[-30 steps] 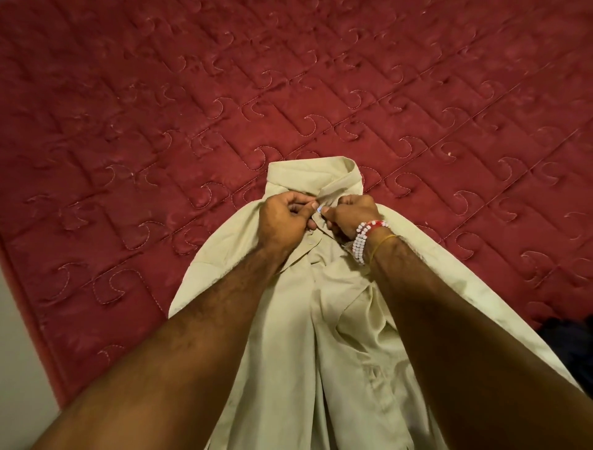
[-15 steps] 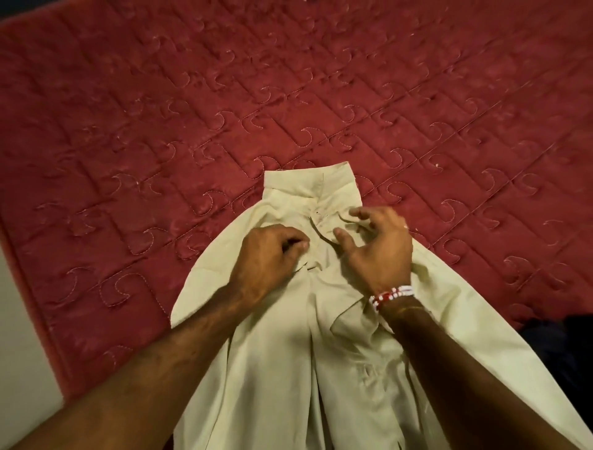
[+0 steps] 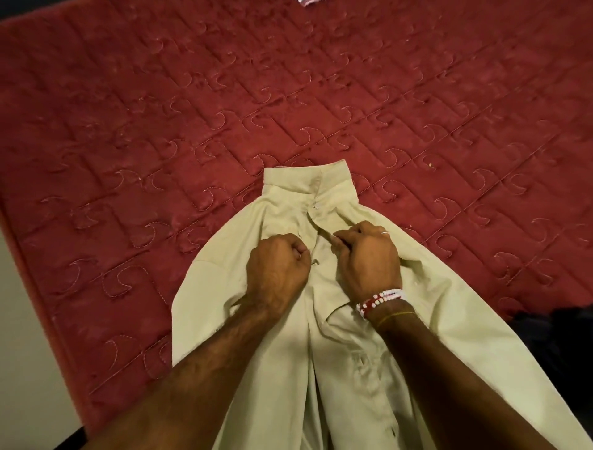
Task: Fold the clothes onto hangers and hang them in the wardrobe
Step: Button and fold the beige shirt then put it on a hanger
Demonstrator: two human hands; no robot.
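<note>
A pale beige button-up shirt lies face up on the red quilted mattress, collar pointing away from me. One white button below the collar is fastened. My left hand is curled and pinches the left front edge of the shirt at the second buttonhole. My right hand, with a red and white bead bracelet at the wrist, pinches the right front edge just across from it. The two hands sit side by side over the chest. No hanger or wardrobe is in view.
The mattress edge runs down the left side, with pale floor beyond it. A dark garment lies at the right edge beside the shirt. A scrap of pink and white cloth shows at the top.
Both hands have left the top button by the collar and moved down toward me to the second button position, where they now pinch the shirt's front edges.
</note>
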